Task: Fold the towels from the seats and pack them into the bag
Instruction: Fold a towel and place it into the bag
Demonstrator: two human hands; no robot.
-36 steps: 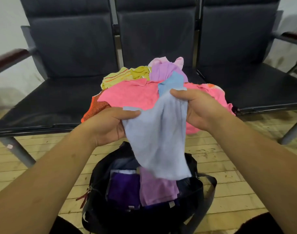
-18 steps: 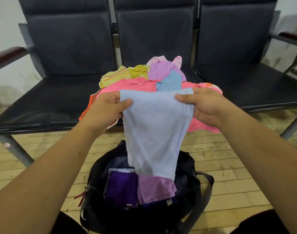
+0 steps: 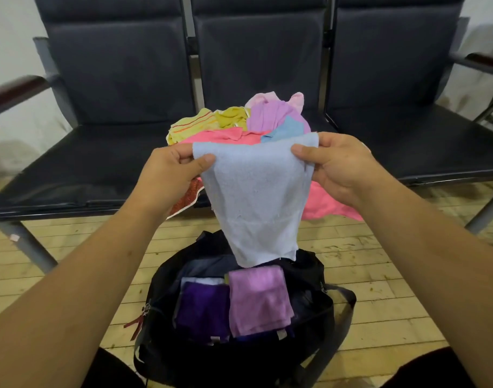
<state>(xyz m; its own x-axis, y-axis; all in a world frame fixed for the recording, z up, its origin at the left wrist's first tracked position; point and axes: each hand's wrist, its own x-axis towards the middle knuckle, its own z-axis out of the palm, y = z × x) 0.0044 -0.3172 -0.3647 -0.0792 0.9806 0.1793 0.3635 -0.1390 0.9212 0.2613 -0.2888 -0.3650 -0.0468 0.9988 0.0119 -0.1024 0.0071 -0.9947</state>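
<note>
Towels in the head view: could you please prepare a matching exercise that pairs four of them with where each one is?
Things:
1. light blue towel
2. dark purple towel
3. yellow striped towel
4. folded lilac towel

Places:
A. in the pile on the middle seat
B. pinched at its top corners by the left hand and the right hand
C. in the bag, left side
D. in the bag, right side

Pairs: 1-B, 2-C, 3-A, 4-D
</note>
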